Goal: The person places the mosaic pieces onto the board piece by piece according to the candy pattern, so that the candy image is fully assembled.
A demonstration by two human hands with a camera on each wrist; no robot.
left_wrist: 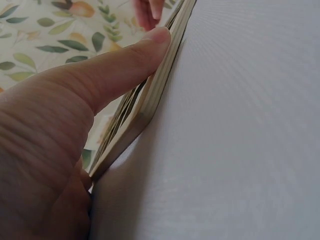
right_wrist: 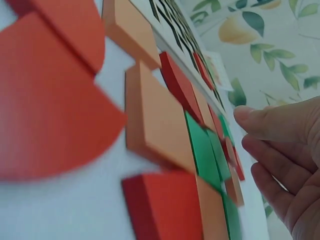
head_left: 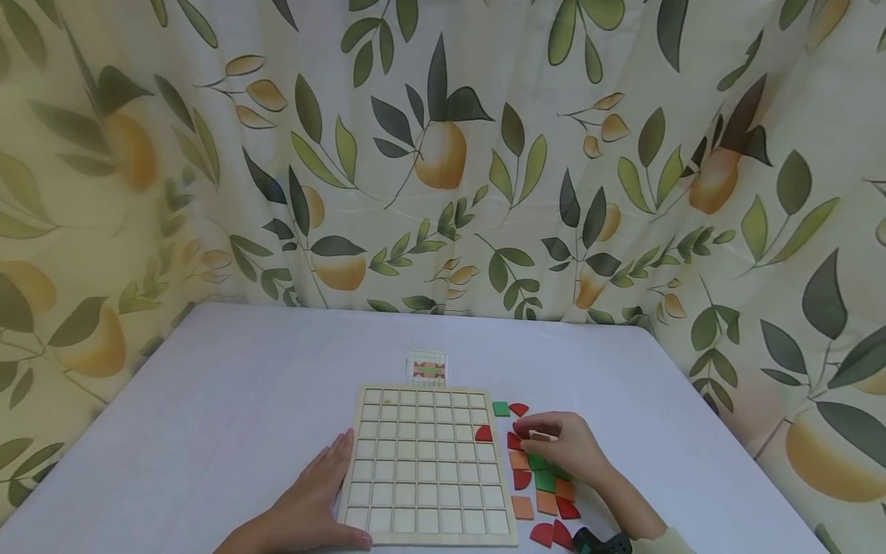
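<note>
A wooden grid board point(head_left: 427, 492) lies on the table, with one red quarter-round tile point(head_left: 484, 434) in a cell by its right edge. My left hand point(head_left: 309, 500) rests against the board's near left corner, fingers stretched along the left side. Its straight thumb point(left_wrist: 125, 65) touches the near edge. Over the loose tiles to the right of the board is my right hand point(head_left: 564, 446). Its thumb and fingers are bent a little and apart, with nothing visible between them in the right wrist view. By its fingertips lie red tiles point(head_left: 514, 441); the hand partly covers green ones point(head_left: 537, 462).
A small pattern card point(head_left: 428, 369) with a red, orange and green design lies beyond the board. Orange squares point(head_left: 522, 508), a green square point(head_left: 501, 409) and several red curved tiles point(head_left: 542, 534) lie on the white table point(head_left: 228, 400). A leaf-patterned curtain point(head_left: 443, 231) hangs behind.
</note>
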